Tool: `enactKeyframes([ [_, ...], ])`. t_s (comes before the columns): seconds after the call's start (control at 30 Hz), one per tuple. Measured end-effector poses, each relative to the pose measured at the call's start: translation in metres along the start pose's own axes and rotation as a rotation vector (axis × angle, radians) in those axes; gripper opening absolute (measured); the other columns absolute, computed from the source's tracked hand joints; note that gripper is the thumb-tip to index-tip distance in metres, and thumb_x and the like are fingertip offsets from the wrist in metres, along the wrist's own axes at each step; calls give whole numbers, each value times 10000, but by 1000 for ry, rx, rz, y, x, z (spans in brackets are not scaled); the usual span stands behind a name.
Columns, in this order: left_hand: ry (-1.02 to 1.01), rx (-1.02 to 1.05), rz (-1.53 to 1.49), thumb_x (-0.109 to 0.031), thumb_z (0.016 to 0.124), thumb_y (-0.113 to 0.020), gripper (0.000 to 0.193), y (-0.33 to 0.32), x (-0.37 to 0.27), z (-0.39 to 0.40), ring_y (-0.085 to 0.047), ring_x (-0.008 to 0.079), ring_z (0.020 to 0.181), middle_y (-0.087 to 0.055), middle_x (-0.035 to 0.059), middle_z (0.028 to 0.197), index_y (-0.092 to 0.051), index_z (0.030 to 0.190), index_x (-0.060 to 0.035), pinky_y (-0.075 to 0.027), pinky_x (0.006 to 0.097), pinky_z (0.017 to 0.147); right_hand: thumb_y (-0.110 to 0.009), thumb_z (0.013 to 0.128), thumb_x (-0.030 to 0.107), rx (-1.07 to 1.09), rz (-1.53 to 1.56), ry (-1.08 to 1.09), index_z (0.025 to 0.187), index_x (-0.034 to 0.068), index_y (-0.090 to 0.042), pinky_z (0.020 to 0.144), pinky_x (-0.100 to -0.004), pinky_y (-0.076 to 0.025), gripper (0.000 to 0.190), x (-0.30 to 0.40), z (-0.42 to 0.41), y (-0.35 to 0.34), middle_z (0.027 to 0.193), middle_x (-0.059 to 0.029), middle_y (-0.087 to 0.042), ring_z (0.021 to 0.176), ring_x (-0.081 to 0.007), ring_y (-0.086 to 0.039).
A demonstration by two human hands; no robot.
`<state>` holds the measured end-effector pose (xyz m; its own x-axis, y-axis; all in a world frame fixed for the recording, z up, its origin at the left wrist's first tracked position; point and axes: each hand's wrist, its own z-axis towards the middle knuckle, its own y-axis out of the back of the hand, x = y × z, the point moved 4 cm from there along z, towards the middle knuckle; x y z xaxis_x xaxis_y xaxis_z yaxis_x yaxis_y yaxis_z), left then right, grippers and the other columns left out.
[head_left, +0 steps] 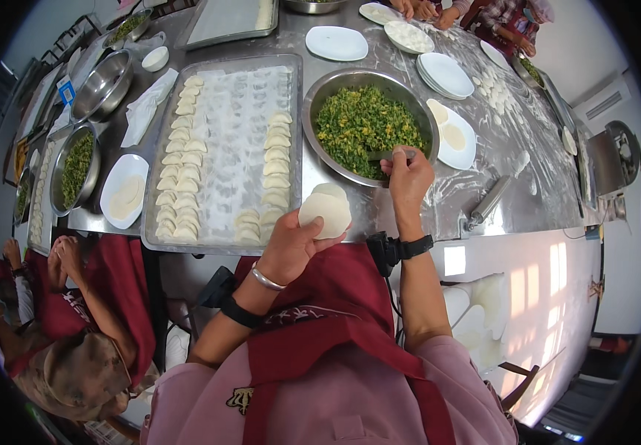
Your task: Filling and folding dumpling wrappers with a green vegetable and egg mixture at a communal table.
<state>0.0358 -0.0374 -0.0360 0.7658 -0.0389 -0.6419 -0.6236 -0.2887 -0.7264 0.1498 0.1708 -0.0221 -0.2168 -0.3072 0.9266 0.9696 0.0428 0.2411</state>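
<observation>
My left hand holds round dough wrappers, at least two overlapping, with the thumb on top. In my right hand is the handle of a flat metal utensil; its far end sits in the chopped green and yellow filling. That filling lies in a wide steel bowl at the table's front. Left of the bowl, a metal tray dusted with flour carries rows of folded dumplings along both sides.
Right of the bowl are a white plate with wrappers, stacked white plates and a rolling pin. Leftward stand another bowl of filling, a steel bowl and a plate with wrappers. Co-workers' hands show left and at the back.
</observation>
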Motion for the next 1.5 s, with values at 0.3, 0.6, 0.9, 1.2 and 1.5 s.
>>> enactKeyframes([
  [0.3, -98, -84, 18, -30, 971, -498, 365, 3, -17, 20, -586, 323, 1199, -582, 189, 1277, -454, 1307, 107, -480, 483, 1060, -583, 950, 67, -5, 183, -267, 972, -111, -633, 541, -253, -559, 186, -8, 12, 3, 722, -142, -688, 618, -189, -707],
  [0.6, -158, -142, -53, -96, 1024, -445, 352, -4, -45, 45, -579, 342, 1195, -568, 211, 1281, -433, 1311, 108, -477, 503, 1055, -539, 948, 17, 14, 597, -481, 1036, -140, -563, 674, -319, -641, 181, -11, 18, 13, 870, -212, -657, 749, -298, -720],
  [0.9, -198, -139, -144, -127, 1039, -435, 350, -10, -43, 87, -525, 343, 1257, -527, 208, 1333, -423, 1326, 72, -436, 517, 1082, -532, 953, 30, 54, 652, -422, 1063, -145, -563, 717, -314, -641, 209, 22, 13, 36, 890, -226, -665, 781, -297, -724],
  [1.2, -167, 38, -365, -312, 1073, -373, 382, -40, -46, 108, -552, 268, 1205, -572, 117, 1277, -459, 1318, -33, -442, 438, 1058, -671, 877, 20, 158, -187, 525, 1046, 1, -683, 689, -306, -589, 171, 87, -50, 27, 938, -130, -706, 805, -239, -711],
  [1.5, -181, -20, -400, -316, 1067, -383, 387, -24, -47, 98, -537, 268, 1216, -564, 122, 1288, -459, 1319, -32, -410, 440, 1086, -695, 830, -15, 263, -139, 732, 1027, 40, -711, 675, -305, -569, 205, 90, -63, 25, 974, -116, -705, 839, -227, -707],
])
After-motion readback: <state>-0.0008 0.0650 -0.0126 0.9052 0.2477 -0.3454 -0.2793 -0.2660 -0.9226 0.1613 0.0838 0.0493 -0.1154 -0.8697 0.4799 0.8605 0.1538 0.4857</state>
